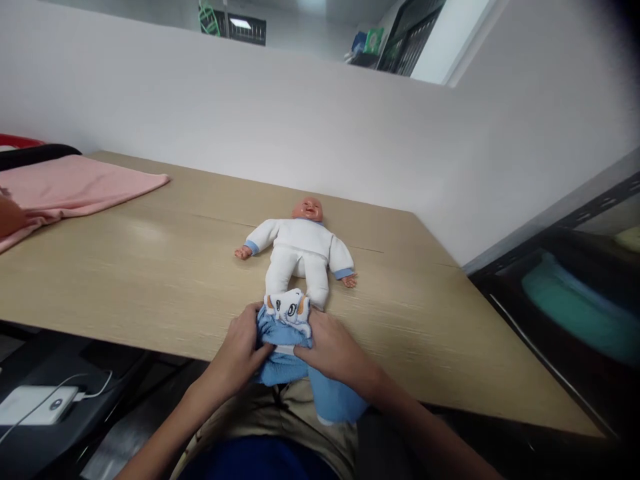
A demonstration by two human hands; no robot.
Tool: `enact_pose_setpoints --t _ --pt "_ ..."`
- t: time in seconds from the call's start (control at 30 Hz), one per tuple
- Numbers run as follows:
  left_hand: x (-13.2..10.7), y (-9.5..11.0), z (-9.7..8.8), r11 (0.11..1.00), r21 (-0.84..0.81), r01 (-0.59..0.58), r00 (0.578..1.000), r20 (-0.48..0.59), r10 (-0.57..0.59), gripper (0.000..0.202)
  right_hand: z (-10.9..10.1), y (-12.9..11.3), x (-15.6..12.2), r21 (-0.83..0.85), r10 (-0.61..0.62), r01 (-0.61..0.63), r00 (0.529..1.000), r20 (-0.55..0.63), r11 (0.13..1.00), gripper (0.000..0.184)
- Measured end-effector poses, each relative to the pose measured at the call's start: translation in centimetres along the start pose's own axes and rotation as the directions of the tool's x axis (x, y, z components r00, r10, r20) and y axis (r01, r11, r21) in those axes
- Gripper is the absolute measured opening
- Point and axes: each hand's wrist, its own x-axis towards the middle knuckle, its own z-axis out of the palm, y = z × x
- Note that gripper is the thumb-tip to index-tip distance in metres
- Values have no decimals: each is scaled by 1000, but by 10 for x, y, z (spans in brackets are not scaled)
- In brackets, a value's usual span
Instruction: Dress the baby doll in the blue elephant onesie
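Observation:
A baby doll (303,240) in a white top and white trousers with blue cuffs lies on its back, head toward the wall. At its feet, close to the table's front edge, is a blue baby garment (283,368) with a white animal face on it. My left hand (244,340) is closed on the garment's left side, and my right hand (333,340) grips its right side. Bunched between my thumbs, the blue cloth partly hangs over the edge toward my lap. The doll's feet are hidden behind the garment.
The wooden table (150,267) runs up to a white wall. A pink cloth (85,183) lies at the far left, beside another person's arm (10,217). Below on the left, a white power bank (37,405) with a cable sits on a dark surface. A dark rack stands right.

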Motion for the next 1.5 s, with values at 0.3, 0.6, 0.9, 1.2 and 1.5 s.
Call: enact_pose_setpoints --t 0.3,0.6,0.9,1.2,1.5 --pt "0 -2 -1 942 -336 0 1000 -28 -10 63 5 15 2 176 76 -68 996 -41 982 45" --pt "13 -3 -16 943 -333 10 1000 31 0 50 7 21 10 230 25 14 986 -165 973 45" --pt "41 -7 -41 972 -192 -138 986 68 153 29 -2 35 22 232 -19 74 973 -230 970 18" --pt "93 -2 -73 950 -234 -208 906 320 277 34 -39 49 54 62 -268 266 963 31 962 29" --pt "100 -23 -84 906 -424 -6 938 312 152 39 -69 61 48 173 -223 208 972 76 963 33"
